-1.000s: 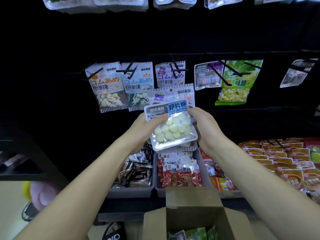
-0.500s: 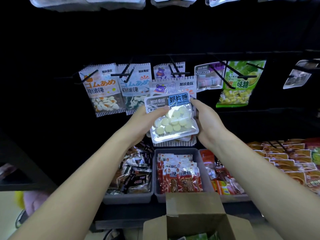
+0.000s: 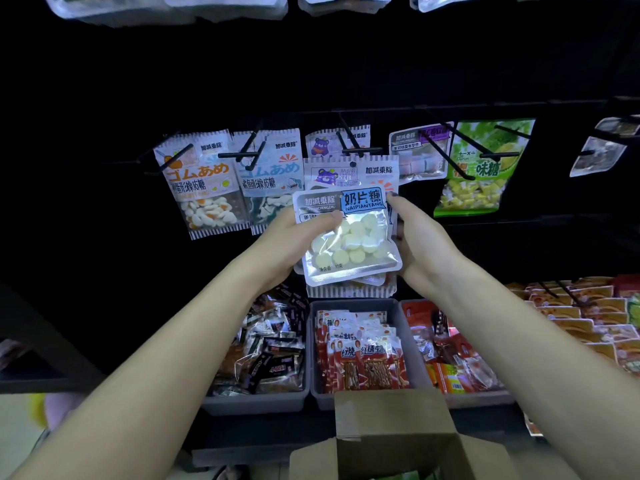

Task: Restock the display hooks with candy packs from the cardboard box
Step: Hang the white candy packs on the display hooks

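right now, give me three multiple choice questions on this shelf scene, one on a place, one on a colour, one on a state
1. Where is the cardboard box?
A. at the bottom of the view, below the grey bins
B. hanging on a hook
C. on the top shelf

2. What colour is the label panel at the milk tablet pack's top right?
A. red
B. blue
C. green

3. How is the milk tablet pack held?
A. lying in a bin
B. in the left hand alone
C. between the left hand and the right hand

Answers:
1 A, the box's open flaps show under the bins.
2 B, its white lettering sits on blue.
3 C, the left thumb lies across its front and right fingers grip its right edge.
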Motion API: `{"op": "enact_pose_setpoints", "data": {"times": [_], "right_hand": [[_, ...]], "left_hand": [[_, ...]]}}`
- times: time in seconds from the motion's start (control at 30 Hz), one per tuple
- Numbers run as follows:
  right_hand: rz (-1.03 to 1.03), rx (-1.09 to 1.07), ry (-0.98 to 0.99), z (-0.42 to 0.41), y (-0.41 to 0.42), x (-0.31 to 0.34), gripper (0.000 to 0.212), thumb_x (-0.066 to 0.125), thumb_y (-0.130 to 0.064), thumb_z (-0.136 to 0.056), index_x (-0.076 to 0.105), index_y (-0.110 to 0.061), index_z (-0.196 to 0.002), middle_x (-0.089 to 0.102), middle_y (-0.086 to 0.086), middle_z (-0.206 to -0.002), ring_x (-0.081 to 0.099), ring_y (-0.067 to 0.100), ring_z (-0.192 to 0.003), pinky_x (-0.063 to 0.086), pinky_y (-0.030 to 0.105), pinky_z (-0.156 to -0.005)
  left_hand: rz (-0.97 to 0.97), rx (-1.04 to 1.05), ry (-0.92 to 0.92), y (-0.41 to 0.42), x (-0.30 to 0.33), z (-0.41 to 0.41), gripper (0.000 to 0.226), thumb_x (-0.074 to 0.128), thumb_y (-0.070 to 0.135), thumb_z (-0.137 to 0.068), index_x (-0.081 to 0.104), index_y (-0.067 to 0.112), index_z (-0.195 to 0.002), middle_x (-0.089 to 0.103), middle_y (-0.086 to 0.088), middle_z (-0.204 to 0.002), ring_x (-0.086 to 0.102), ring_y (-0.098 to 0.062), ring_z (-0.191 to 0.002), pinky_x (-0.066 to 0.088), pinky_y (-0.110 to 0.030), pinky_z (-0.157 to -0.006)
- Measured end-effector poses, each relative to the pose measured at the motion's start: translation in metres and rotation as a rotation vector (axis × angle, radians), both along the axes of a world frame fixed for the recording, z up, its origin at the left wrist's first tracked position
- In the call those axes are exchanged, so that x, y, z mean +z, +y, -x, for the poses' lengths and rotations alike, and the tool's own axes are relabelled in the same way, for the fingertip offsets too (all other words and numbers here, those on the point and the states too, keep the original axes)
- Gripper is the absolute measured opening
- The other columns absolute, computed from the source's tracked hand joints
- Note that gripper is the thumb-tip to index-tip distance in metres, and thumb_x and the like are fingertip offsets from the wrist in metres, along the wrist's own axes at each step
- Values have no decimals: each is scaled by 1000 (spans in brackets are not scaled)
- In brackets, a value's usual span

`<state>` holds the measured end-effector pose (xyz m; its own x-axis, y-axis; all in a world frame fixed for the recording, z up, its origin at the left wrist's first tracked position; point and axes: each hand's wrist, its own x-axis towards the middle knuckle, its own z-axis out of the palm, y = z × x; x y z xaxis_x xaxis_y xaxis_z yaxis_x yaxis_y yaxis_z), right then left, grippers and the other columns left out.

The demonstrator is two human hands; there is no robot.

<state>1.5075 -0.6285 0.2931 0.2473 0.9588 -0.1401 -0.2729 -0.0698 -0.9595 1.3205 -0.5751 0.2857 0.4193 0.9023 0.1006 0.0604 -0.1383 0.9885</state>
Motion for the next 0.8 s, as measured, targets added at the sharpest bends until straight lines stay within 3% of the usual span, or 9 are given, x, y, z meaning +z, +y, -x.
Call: {"op": "enact_pose_setpoints", "data": {"times": [0.13,0.2,0.3,0.43,0.5,0.57,0.67,0.8], "right_hand": [[23,-20,-8,3,4,4,30,53,-37,-106,77,-20,-99,81,1,-90,78,20,-77,60,36,-76],[51,-45,-20,2,13,5,29,55,-37,-105,76,-17,-100,81,1,-85,78,19,-71,62,35,-71],[100,-90,-50,0,38,8,39,57,-38,-103,71,-3,-110,80,3,-94,75,23,-83,63,41,-86],[142,-136,-81,-4,78,6,30,58,-44,-100,68,-17,-110,62,5,-88,55,20,-69,47,34,-67],[159,-132,-86,-5,101,2,35,57,-46,-100,66,-19,-121,60,4,-96,52,20,-78,46,36,-74],[148,-133,-101,-8,124,-2,39,55,-48,-100,65,-19,-124,58,3,-98,50,18,-82,47,34,-80],[127,-141,-149,-14,159,-11,37,54,-51,-95,64,-16,-99,62,4,-95,54,21,-84,50,36,-82],[41,-175,-176,-18,186,-19,29,55,-48,-94,60,-22,-83,70,6,-88,64,23,-85,55,43,-92]], "left_hand": [[12,3,-7,2,1,-3,15,72,37,-90,80,31,-101,77,-15,-118,69,-47,-115,48,-66,-108],[15,11,-4,6,1,-5,22,73,43,-85,80,30,-102,73,-23,-121,64,-54,-116,48,-59,-97],[42,46,-8,18,-2,-3,33,75,47,-82,78,28,-109,71,-24,-124,64,-54,-116,46,-56,-93],[54,97,39,38,-13,1,16,69,31,-100,73,29,-115,79,-8,-115,73,-38,-111,57,-47,-91],[52,124,94,49,-19,2,13,69,34,-100,72,32,-112,81,0,-105,76,-30,-99,60,-37,-73],[45,143,132,58,-23,2,7,68,35,-101,71,31,-106,76,12,-82,72,-13,-73,50,-21,-52],[27,165,180,73,-32,3,6,66,34,-102,68,29,-103,66,17,-70,60,4,-50,40,-13,-40],[7,153,237,83,-45,5,9,65,39,-102,69,31,-104,68,20,-67,60,5,-52,40,-13,-41]]}}
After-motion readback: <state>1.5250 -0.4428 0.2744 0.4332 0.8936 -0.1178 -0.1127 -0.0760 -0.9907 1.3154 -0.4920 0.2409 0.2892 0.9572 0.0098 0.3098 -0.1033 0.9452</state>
